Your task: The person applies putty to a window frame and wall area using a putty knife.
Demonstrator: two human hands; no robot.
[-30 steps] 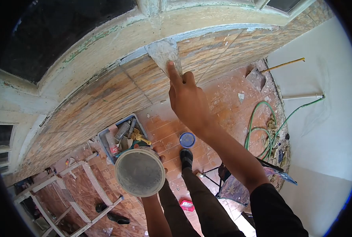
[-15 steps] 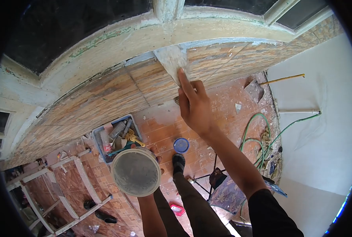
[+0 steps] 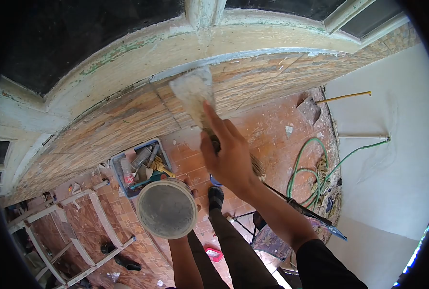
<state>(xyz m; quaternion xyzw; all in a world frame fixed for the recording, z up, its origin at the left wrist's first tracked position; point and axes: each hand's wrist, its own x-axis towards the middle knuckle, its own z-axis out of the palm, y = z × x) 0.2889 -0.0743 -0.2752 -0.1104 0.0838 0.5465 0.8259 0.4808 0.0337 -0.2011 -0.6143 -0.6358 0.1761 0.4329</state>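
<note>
My right hand [image 3: 231,161] is closed around a wide putty knife [image 3: 194,91], its index finger laid along the blade. Whitish filler coats that blade, which is in front of the stone-patterned wall tiles [image 3: 118,113], just below the cream window frame [image 3: 156,50]. A band of pale filler [image 3: 253,54] runs along the joint between frame and tiles. With my left hand [image 3: 195,193] I hold a round tub [image 3: 167,208] from below and the side; grey residue lines its inside. Most of the left hand is hidden behind the tub.
On the tiled floor stands a crate of tools and bottles [image 3: 161,147]. A wooden ladder [image 3: 103,219] lies at lower left. Right of my arm are a coiled green hose [image 3: 294,180], a shovel [image 3: 311,110] and a chair with patterned cloth [image 3: 274,241].
The putty knife in my right hand has come away from the joint under the frame, moving left and down. My left hand and the tub have barely shifted.
</note>
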